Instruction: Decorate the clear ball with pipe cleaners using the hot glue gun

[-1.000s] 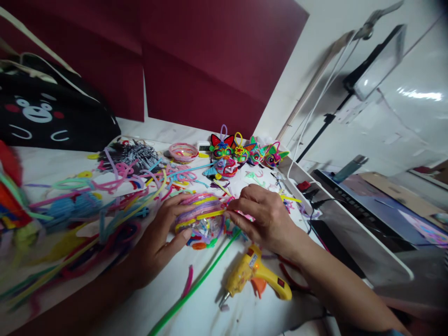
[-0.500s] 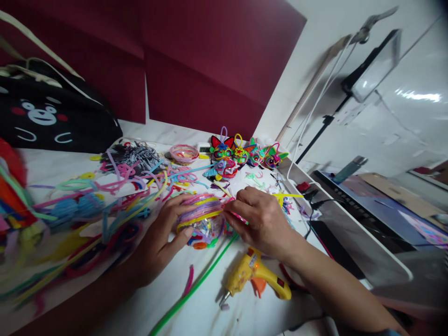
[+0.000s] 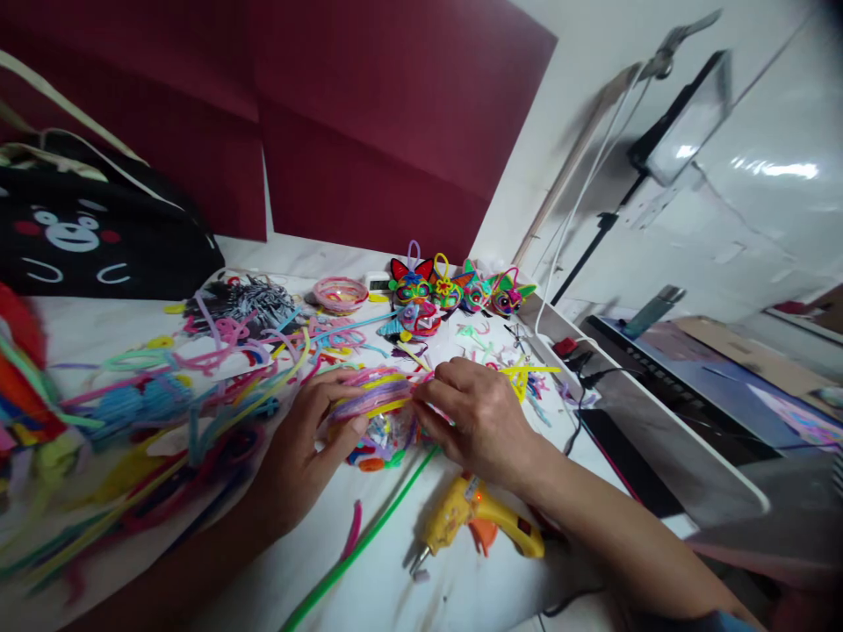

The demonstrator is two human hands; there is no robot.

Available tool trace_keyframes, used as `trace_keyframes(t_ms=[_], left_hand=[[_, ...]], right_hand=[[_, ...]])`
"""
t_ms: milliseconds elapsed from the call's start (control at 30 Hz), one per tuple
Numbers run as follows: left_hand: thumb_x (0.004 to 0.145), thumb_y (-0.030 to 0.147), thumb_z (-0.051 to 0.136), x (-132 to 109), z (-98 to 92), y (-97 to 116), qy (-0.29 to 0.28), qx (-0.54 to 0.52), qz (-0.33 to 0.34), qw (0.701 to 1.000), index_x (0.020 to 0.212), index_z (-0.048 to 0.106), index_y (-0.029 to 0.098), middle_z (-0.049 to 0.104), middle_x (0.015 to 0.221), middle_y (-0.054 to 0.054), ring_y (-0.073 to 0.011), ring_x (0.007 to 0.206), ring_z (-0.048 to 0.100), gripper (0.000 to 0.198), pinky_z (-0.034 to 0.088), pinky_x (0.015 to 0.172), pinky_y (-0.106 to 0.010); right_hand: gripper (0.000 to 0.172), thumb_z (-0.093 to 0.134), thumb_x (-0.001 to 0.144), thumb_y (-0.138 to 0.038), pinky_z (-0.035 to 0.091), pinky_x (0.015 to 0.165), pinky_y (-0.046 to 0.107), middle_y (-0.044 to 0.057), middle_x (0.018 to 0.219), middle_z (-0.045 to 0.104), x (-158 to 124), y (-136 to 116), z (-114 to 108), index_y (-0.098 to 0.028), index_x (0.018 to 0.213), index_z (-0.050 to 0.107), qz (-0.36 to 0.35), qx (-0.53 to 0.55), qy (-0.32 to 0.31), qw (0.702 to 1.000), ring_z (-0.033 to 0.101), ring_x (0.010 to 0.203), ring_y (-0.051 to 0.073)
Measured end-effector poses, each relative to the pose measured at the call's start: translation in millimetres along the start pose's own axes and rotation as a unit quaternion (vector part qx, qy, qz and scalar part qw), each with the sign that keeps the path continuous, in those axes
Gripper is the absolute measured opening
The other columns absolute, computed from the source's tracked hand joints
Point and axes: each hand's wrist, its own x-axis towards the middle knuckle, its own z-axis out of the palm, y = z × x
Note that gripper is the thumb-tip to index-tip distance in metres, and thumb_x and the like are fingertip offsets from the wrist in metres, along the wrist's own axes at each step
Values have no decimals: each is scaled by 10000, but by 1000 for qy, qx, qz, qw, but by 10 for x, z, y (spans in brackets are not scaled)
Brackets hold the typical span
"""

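Observation:
A clear rounded piece wrapped in pink, purple and yellow pipe cleaners [image 3: 377, 397] lies between my hands. My left hand [image 3: 314, 439] is closed around its left side, fingers behind and thumb in front. At its right edge my right hand [image 3: 471, 411] pinches a pink pipe cleaner, mostly hidden by the fingers. Colourful decorations, one of them orange, show beneath the wrapped piece. A long green pipe cleaner [image 3: 372, 535] runs from under the right hand toward me. Just below that hand lies a yellow glue gun [image 3: 464, 518] with its small light on.
Loose pipe cleaners [image 3: 217, 351] are heaped on the left. Several animal-faced ornaments [image 3: 444, 290] stand at the back, near a pink bowl-shaped piece [image 3: 340, 295]. A black bag [image 3: 98, 228] sits back left. Cables [image 3: 580, 386] and a low white partition [image 3: 691, 448] are on the right.
The view has shifted slightly. My left hand keeps its hold on the wrapped piece, and my right fingers stay pinched at its right edge with only a small shift.

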Motion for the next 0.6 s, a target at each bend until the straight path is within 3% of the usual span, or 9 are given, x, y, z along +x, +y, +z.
trace_keyframes(t_ms=[367,600], left_hand=[[854,333,593,35,57,-1,31,-36,-77,996,1040,555,243,554,1221,-60,-283,1257,500,210,413,1075,-464],[841,348,620,22,57,-9,28,-83,-122,989,1042,545,246,531,1268,-55,-270,1269,502,237,498,991,-395]], right_hand=[[258,500,940,-256,360,592,264,52,703,616,-86,24,97,-136,823,696,93,93,-19,991,566,667,165],[135,616,877,-236,418,635,228,44,781,679,-84,51,211,-147,823,703,203,222,-40,953,598,672,130]])
